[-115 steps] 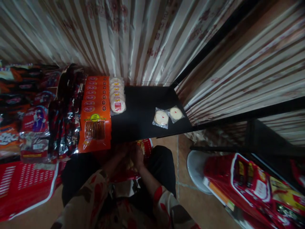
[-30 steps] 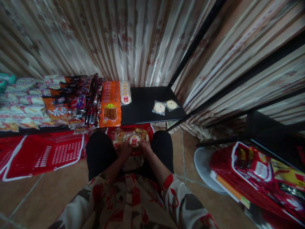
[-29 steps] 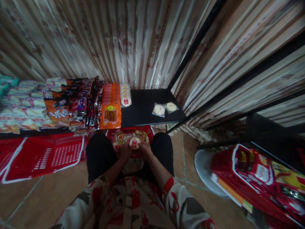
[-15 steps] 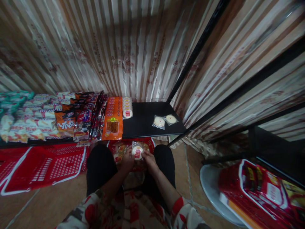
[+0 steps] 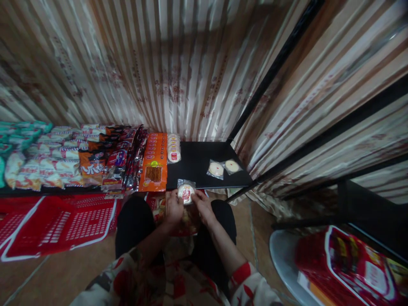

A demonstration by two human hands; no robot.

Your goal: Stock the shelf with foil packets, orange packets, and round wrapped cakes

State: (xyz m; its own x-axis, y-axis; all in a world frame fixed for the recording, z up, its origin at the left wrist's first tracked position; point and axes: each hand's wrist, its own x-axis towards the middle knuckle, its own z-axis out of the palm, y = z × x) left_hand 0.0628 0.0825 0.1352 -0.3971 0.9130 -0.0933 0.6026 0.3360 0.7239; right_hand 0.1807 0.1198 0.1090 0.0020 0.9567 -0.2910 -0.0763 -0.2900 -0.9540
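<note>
Between my two hands is a round, pale packaged cake (image 5: 185,193) in a clear wrapper with a red label. My left hand (image 5: 174,207) pinches its left side and my right hand (image 5: 202,205) grips its right side. It is held level with the front edge of the black shelf (image 5: 194,165). A row of similar round cakes (image 5: 174,148) stands on the shelf, beside a flat orange snack packet (image 5: 153,163). Two more wrapped round pieces, a nearer one (image 5: 216,169) and a farther one (image 5: 232,166), lie flat to the right. Below my hands, a red basket (image 5: 159,204) holds wrapped items.
Bagged snacks (image 5: 47,163) fill the shelf's left part. A red basket with white handles (image 5: 73,219) sits on the floor at left. At right, a loaded red basket (image 5: 318,250) rests on a grey stool (image 5: 282,250). Black posts (image 5: 274,74) slant before a curtain (image 5: 143,63).
Both hands have raised the packaged cake from above the basket between my knees up to the shelf's front edge. The camera view has shifted slightly.
</note>
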